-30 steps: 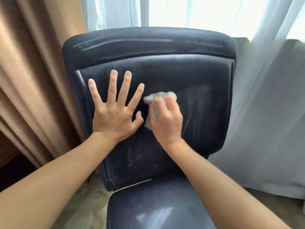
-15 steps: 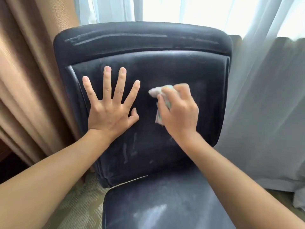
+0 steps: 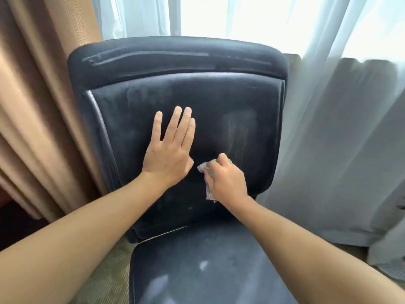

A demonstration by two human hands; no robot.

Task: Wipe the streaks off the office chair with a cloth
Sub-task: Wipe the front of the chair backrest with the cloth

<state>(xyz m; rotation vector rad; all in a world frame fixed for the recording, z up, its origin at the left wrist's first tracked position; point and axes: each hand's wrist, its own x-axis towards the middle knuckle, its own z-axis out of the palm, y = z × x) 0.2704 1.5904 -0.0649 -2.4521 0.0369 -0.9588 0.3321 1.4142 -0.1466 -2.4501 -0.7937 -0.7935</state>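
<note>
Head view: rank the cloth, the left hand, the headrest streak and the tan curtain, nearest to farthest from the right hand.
1. cloth, held in the right hand.
2. left hand, just left, flat on the backrest.
3. headrest streak, up at the top left.
4. tan curtain, far left.

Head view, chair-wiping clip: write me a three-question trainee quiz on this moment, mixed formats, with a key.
1. True or false: the left hand lies flat on the backrest.
2. Which hand grips the cloth? A) left B) right
3. Fill in: pale streaks run along the chair's ____ roll.

Key: 1 true; 2 B; 3 top.
</note>
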